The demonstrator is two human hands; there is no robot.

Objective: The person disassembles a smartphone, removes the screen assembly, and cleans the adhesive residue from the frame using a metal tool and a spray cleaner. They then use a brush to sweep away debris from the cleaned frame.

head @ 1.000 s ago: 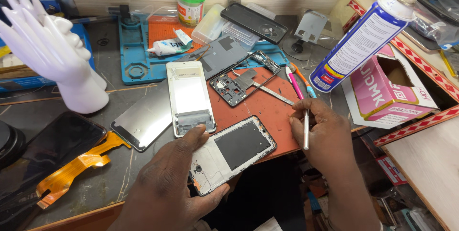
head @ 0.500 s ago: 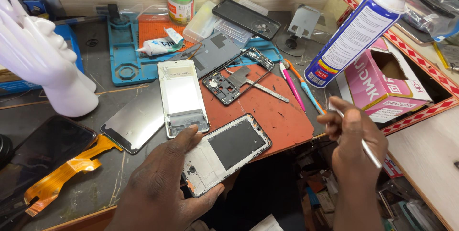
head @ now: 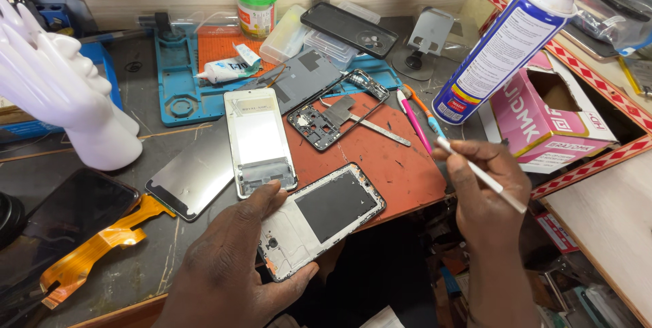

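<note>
rust-red mat [head: 401, 165], teal tray [head: 178, 90], green-lidded jar [head: 256, 3], blue-white spray can [head: 504, 46], pink box [head: 543, 121], orange flex strip [head: 102, 246]

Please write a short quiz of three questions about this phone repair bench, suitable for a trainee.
1. True or false: the left hand rests on the opened phone frame at the edge of the red mat.
2. What does the right hand hold? A) a thin white tool B) the spray can C) a pink pen
3. Fill in: the white mannequin hand stands on the ____ side of the bench.

Key:
1. True.
2. A: the thin white tool; the spray can stands apart.
3. Left.
</note>
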